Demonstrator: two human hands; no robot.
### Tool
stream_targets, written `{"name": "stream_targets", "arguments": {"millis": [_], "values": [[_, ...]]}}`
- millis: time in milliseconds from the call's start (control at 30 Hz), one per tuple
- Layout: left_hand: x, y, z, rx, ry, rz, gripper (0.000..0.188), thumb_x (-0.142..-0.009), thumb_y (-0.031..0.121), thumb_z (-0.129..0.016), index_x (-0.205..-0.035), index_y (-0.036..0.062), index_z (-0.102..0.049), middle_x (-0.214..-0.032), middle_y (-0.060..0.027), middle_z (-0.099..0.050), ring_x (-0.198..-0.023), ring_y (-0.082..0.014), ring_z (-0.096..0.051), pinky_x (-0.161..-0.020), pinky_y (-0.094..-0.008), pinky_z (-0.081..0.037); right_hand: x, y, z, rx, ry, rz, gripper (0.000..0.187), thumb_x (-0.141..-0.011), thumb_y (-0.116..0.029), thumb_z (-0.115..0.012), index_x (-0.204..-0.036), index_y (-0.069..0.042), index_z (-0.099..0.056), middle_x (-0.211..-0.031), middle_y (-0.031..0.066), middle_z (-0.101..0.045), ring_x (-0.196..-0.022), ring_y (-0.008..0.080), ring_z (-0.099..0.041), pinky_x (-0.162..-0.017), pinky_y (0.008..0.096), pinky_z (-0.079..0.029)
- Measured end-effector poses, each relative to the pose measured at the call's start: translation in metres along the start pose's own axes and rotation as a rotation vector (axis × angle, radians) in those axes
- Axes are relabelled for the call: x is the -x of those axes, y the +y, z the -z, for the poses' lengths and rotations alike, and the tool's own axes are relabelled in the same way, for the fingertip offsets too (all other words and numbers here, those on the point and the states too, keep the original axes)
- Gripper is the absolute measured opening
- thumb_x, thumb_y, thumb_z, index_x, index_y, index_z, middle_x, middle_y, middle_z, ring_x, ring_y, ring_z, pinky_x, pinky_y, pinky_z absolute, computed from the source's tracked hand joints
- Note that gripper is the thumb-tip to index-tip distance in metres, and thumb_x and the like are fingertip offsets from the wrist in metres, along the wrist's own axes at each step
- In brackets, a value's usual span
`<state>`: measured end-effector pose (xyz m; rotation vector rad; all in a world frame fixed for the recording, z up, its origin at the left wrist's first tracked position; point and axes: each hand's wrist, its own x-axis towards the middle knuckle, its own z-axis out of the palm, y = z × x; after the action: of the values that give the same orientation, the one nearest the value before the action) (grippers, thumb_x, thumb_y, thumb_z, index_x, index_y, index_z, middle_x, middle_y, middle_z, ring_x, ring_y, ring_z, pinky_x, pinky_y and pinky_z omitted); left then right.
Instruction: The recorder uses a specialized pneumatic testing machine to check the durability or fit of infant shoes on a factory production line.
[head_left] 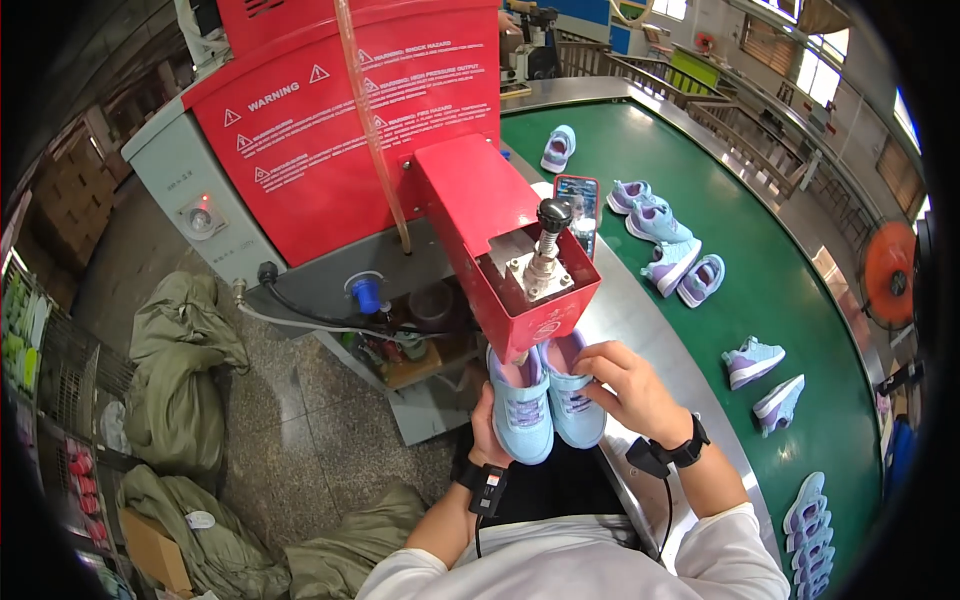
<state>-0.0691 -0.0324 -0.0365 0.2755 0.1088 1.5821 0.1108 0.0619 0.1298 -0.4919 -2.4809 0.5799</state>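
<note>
Two light-blue sneakers with lilac laces and pink insoles are side by side under the red machine head [520, 260], toes toward me. My left hand [487, 430] is closed on the outer side of the left sneaker [522, 415]. At the collar of the right sneaker [578, 408], my right hand [625, 385] grips the edge with bent fingers and thumb. The heels of both shoes are partly hidden beneath the machine head. A black knob [554, 214] on a metal spindle rises from that head. Both my wrists carry black straps with small devices and cables.
To the right runs a green conveyor belt [740, 300] with several similar sneakers and a stacked row [808, 530] of them. A phone [578, 205] stands beside the machine head. Olive cloth sacks [180, 370] and a cardboard box [155, 550] lie at the left.
</note>
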Motion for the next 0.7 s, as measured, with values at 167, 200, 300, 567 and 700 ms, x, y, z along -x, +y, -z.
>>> {"name": "stream_targets", "arguments": {"millis": [167,200,300,567,700], "values": [[-0.009,-0.038,-0.055,0.124,-0.095,-0.045,0.062,-0.097,0.053,-0.039,-0.141,0.0099,-0.041,-0.135,-0.0065,-0.053,-0.121,-0.0253,-0.053,-0.103,-0.0430,-0.041,0.018,-0.002,0.054,-0.025,0.044,0.042,0.026,-0.073,0.001,-0.071,-0.097,-0.004,-0.061,-0.103,0.0084,-0.059,-0.091,0.0273,-0.059,-0.075,0.0350,-0.050],[-0.005,-0.041,-0.065,0.043,-0.003,-0.035,0.062,-0.097,0.053,-0.039,-0.142,0.0106,-0.040,-0.136,-0.0059,-0.053,-0.121,-0.0250,-0.053,-0.103,-0.0431,-0.040,0.022,-0.003,0.060,-0.026,0.029,0.043,0.026,-0.073,0.001,-0.071,-0.097,-0.004,-0.061,-0.103,0.0086,-0.059,-0.091,0.0274,-0.059,-0.075,0.0352,-0.050],[0.010,-0.043,-0.083,-0.009,0.162,-0.018,0.061,-0.097,0.053,-0.038,-0.141,0.0110,-0.041,-0.133,-0.0077,-0.055,-0.118,-0.0265,-0.056,-0.100,-0.0452,-0.044,0.029,-0.009,0.059,-0.044,0.002,0.029,0.027,-0.072,0.000,-0.071,-0.097,-0.004,-0.061,-0.102,0.0094,-0.060,-0.091,0.0288,-0.060,-0.076,0.0361,-0.051],[0.022,0.003,-0.048,0.083,0.118,0.017,0.056,-0.099,0.050,-0.037,-0.137,0.0095,-0.045,-0.125,-0.0117,-0.060,-0.106,-0.0310,-0.063,-0.087,-0.0505,-0.053,0.002,-0.013,0.007,-0.214,-0.040,-0.063,0.030,-0.076,0.000,-0.070,-0.103,-0.002,-0.059,-0.106,0.0118,-0.057,-0.095,0.0311,-0.060,-0.081,0.0369,-0.051],[0.030,0.025,-0.039,0.096,0.372,-0.077,0.060,-0.097,0.053,-0.037,-0.137,0.0090,-0.045,-0.123,-0.0142,-0.061,-0.100,-0.0327,-0.065,-0.079,-0.0521,-0.056,-0.006,-0.013,-0.025,-0.230,-0.034,-0.007,0.030,-0.078,0.000,-0.067,-0.106,-0.003,-0.059,-0.114,0.0126,-0.053,-0.100,0.0322,-0.058,-0.083,0.0374,-0.050]]}}
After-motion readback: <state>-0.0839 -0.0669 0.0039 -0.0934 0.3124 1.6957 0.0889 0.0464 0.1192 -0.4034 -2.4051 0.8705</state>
